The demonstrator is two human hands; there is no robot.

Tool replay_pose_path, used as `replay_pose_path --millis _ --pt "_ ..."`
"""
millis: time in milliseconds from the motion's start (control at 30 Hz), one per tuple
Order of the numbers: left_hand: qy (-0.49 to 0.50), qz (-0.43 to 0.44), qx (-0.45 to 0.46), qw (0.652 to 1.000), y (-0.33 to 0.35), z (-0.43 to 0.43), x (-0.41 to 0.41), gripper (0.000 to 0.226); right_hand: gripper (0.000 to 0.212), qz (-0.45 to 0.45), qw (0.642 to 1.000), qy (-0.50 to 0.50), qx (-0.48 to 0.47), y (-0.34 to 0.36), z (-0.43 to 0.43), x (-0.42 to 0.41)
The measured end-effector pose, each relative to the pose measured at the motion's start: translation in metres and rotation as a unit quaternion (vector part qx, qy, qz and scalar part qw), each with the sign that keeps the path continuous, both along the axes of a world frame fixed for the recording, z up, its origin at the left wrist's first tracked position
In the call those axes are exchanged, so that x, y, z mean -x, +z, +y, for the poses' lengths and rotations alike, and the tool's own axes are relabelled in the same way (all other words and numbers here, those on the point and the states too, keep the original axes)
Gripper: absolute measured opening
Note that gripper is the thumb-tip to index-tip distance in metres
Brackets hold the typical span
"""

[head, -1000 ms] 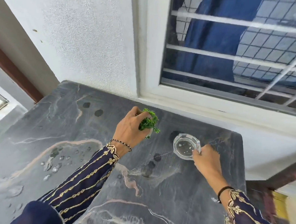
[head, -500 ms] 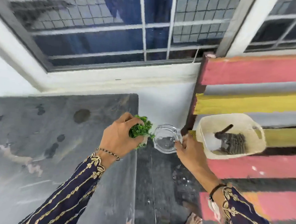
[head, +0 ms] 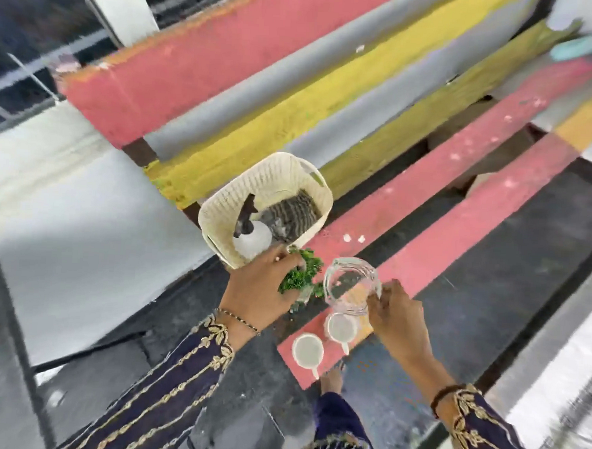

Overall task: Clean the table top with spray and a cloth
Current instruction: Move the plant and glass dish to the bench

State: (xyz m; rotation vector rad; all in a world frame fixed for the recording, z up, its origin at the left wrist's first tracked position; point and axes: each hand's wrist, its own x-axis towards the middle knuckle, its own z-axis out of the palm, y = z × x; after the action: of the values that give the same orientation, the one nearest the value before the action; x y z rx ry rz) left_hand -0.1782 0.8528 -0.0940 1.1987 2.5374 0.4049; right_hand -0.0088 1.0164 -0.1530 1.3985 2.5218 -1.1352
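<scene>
**Both hands full beside the basket on the painted bench**

Head view: a cream plastic slatted basket (head: pixel 292 171) stands near the middle of the frame, on a wooden bench with pink, yellow and grey painted slats (head: pixel 228 49) that runs from 9 o'clock up towards 2 o'clock. Inside the basket, a white spray bottle with a dark trigger head (head: pixel 253 243) lies at the 7 o'clock side. A grey striped cloth (head: pixel 295 212) is bunched at the 3 o'clock side, touching the bottle.

Just below the basket, at 6 o'clock, the left hand (head: pixel 262 291) has its fingers curled round a bunch of green leafy sprigs (head: pixel 302 276), with its knuckles against the basket's near rim. To the sprigs' 3 o'clock, the right hand (head: pixel 397 317) pinches the rim of a clear round glass dish (head: pixel 351 285). The fingertips are closed on the dish's 4 o'clock edge, and the dish is tilted so that its open face shows. The sprigs and the dish are just beside each other.

At 6 o'clock below the dish, two white cups with small handles (head: pixel 307 350) stand side by side on the end of a pink slat. Both forearms wear navy sleeves with gold leaf embroidery (head: pixel 162 399) and come in from 7 and 5 o'clock.
</scene>
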Motion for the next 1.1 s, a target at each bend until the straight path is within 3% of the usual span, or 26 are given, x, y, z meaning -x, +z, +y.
replay_pose_path --millis 200,433,900,1100 --pt "-0.074 0.005 -0.01 0.997 -0.079 0.097 -0.002 0.039 0.034 -0.068 0.994 -0.083 0.002 -0.07 0.062 -0.017" --pt "-0.094 0.034 -0.047 0.994 -0.137 0.181 0.017 0.036 0.018 -0.091 0.986 -0.14 0.002 -0.128 0.114 -0.015" --pt "-0.07 0.003 -0.012 0.997 -0.168 0.246 0.046 0.035 0.008 -0.117 0.969 -0.203 0.083 -0.154 0.149 -0.011" --pt "-0.077 0.03 0.015 0.996 -0.158 0.247 0.041 0.055 0.017 -0.121 0.973 -0.189 0.053 -0.15 0.151 -0.017"
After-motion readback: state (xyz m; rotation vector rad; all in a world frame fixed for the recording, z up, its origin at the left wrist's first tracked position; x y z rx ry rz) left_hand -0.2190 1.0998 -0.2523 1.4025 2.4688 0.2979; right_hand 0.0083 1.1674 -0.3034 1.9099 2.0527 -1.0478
